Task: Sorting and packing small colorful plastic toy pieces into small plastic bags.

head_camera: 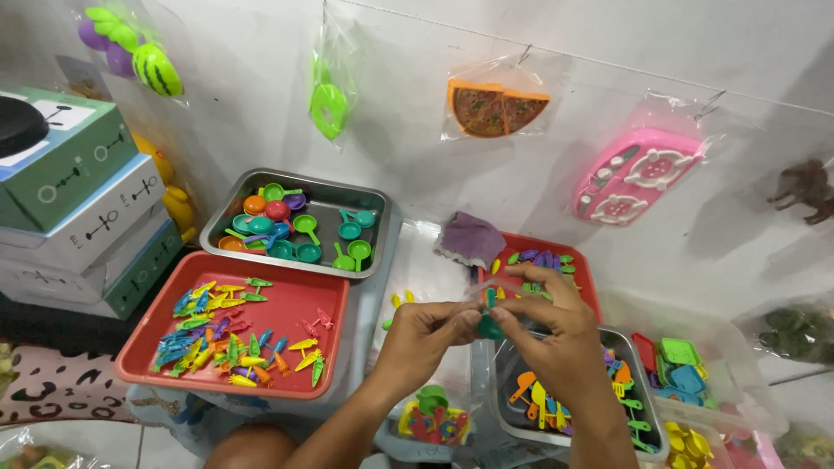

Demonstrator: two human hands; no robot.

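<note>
My left hand (423, 334) and my right hand (549, 328) meet in the middle of the view, fingertips pinched together on a small clear plastic bag (483, 290). A small green toy piece (490, 328) shows between the fingers, inside or just under the bag. Below my hands lies a packed bag of toy pieces (433, 422). A metal tray (511, 408) of small coloured toy utensils sits under my right wrist.
A red tray (300, 326) holds small toy carrots and tools at left. Behind it a metal tray (323, 210) holds toy pans. A second red tray (584, 280) and a purple cloth (470, 237) lie behind my hands. Stacked boxes (87, 204) stand at far left. Bagged toys hang on the wall.
</note>
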